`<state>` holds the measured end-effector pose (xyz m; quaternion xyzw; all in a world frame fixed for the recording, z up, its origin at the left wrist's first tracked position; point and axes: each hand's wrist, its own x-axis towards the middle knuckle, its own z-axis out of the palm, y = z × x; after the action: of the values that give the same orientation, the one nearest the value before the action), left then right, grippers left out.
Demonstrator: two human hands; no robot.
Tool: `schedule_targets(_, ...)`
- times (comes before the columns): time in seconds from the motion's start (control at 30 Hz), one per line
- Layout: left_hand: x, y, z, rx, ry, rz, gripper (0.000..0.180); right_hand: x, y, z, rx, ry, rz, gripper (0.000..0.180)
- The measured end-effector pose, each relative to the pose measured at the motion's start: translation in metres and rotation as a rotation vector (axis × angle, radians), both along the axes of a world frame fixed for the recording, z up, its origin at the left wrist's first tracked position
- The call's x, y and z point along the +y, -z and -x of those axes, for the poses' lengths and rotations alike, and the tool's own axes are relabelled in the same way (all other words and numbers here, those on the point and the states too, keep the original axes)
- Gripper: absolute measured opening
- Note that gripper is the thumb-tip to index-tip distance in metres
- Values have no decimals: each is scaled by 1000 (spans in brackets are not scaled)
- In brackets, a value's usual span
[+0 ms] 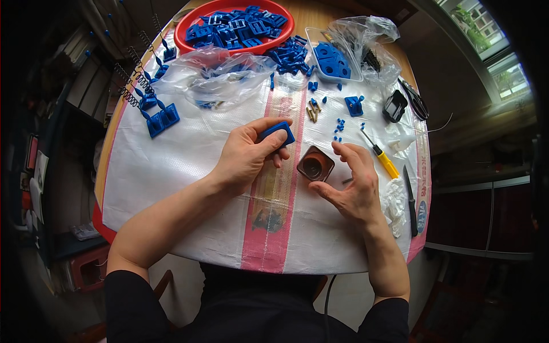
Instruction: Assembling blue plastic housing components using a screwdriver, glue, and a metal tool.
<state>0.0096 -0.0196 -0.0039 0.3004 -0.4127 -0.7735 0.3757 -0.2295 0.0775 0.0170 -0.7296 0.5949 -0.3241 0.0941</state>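
Between the thumb and fingers of my left hand (247,150) is a blue rectangular plastic piece (284,132), held above the sheet-covered table. My right hand (355,186) is open, thumb and fingers apart around the near right side of a small square brown container (315,164). Whether its fingertips touch the container I cannot tell. The inside of the container looks dark. Beyond my hands lie several brass-coloured screws (313,111), small blue bits (339,127) and a blue assembled part (354,106).
A yellow-handled screwdriver (386,161), crumpled tissue (394,207) and a black knife (410,200) lie on the right. At the back stand a red basin (290,28) of blue parts and a clear tub (357,71). Blue bases with coiled black cords (163,119) sit left.
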Motion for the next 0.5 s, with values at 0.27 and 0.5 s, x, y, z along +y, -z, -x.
schedule_targets(0.27, 2, -1, 0, -21, -25, 53, 21, 3, -10, -8, 117, -31, 188, 78)
schedule_targets(0.5, 5, -7, -2, -18, 56, 34, 24, 9, -30, -15, 180, -91, 263, 65)
